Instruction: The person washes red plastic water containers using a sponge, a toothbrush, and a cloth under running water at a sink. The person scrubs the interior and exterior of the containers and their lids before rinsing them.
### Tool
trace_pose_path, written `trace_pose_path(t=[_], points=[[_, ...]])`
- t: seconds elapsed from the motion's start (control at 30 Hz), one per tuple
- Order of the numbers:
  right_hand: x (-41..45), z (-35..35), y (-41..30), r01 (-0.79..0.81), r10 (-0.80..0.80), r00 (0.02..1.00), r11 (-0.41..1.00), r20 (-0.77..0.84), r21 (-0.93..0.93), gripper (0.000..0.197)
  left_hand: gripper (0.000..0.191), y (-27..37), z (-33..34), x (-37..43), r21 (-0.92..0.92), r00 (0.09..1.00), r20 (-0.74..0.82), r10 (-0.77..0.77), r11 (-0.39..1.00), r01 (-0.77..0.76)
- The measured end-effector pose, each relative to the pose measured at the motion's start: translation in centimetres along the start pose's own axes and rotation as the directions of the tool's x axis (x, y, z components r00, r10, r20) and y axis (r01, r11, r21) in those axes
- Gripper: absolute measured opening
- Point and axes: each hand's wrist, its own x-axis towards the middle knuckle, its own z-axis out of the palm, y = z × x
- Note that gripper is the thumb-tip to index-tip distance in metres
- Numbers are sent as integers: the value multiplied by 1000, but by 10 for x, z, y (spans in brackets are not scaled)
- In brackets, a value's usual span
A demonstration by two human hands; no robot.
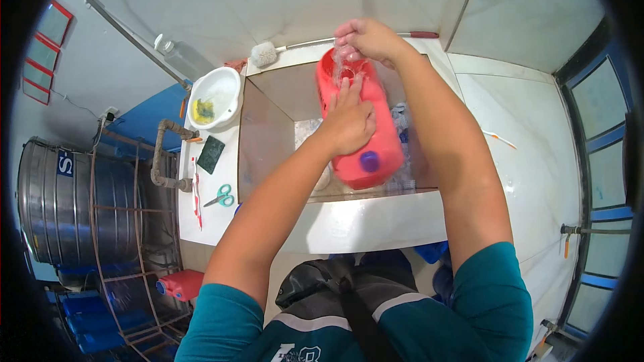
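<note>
A red plastic jug (375, 133) with a purple-blue cap near its lower end lies lengthwise over a tiled sink basin (266, 130). My left hand (352, 123) rests spread on the jug's upper side, fingers pointing to its far end. Water runs at that far end, over the fingers of my right hand (362, 42), which is raised just beyond and above the jug with its fingers bent. Whether my right hand holds anything cannot be told. Crumpled patterned material (401, 125) shows in the basin, right of the jug.
Left of the basin are a white bowl (233, 91) with a yellow sponge (203, 111), a dark green scouring pad (211, 155), teal-handled scissors (225, 195) and toothbrushes (196, 196). A long-handled brush (264, 55) lies behind the basin. Another toothbrush (498, 137) is at right.
</note>
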Motion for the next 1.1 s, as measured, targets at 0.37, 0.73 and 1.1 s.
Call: trace_pose_path(t=[0.37, 0.73, 1.1], points=[[-17, 14, 18, -232, 117, 972, 383, -203, -894, 77, 68, 16, -11, -12, -53, 962, 56, -266, 962, 269], [47, 10, 106, -476, 540, 841, 775, 43, -416, 40, 66, 51, 15, -33, -28, 963, -143, -228, 974, 227], [-11, 46, 33, -65, 306, 952, 217, 5, -974, 60, 63, -59, -3, -35, -329, 920, -185, -346, 904, 274]])
